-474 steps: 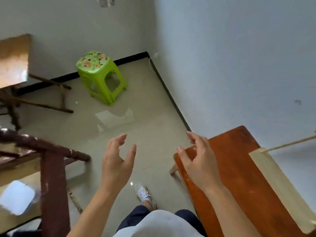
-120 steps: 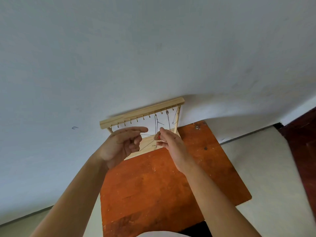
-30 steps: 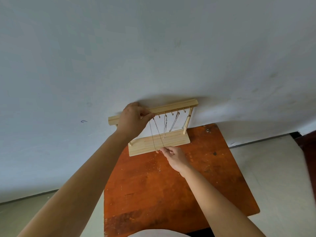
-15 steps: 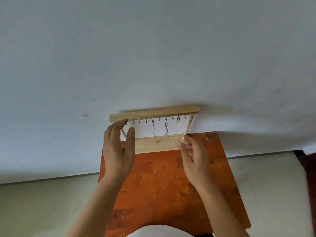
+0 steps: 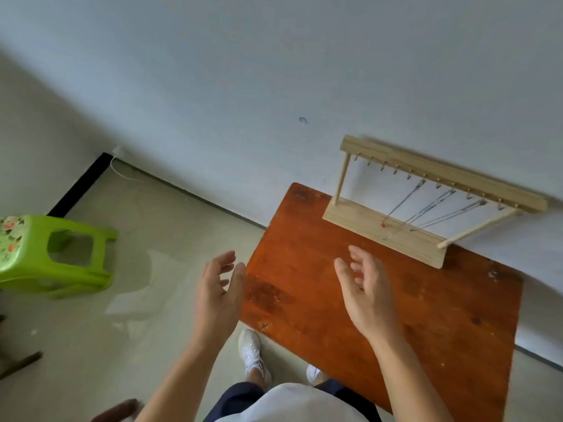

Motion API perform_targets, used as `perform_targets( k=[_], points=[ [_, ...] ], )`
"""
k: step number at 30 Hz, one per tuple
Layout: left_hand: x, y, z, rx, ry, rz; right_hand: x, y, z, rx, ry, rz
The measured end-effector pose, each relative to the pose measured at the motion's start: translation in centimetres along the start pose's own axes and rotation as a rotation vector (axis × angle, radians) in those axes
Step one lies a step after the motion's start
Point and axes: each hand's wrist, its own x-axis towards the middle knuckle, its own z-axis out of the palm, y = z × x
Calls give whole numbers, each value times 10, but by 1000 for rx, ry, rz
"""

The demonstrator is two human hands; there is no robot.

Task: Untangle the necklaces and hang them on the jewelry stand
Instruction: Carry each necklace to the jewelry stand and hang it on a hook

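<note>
Three thin silver necklaces (image 5: 426, 208) hang apart on the pale wooden jewelry stand (image 5: 384, 231), at two o'clock on the orange-brown tabletop (image 5: 411, 315). Judged finished; withdraw without nudging it. The left hand (image 5: 217, 295) and right hand (image 5: 367, 295) hover unclenched, palms facing (holding nothing).

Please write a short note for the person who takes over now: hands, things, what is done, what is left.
Left hand: open, empty, beside the table's edge.
Right hand: open, empty, over the reddish-brown wooden table.
Light wooden jewelry stand: at the table's far end, by the wall.
Done: three thin metal necklaces hang apart on separate hooks.
Left: seemingly nothing; no loose chain shows on the table.
</note>
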Motion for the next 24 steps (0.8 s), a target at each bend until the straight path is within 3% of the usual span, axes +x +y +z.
perform_targets(
  k=[7,17,24],
  points=[
    [17,-60,-144,-121,332,-73,-8,-120,121,-104,-236,-266],
    [17,-223,-358,-264,723,-321,-77,-258,403,-328,-627,-558],
    [29,-273,-495,-309,989,-413,-120,-365,548,-277,-766,-762]
  ],
)
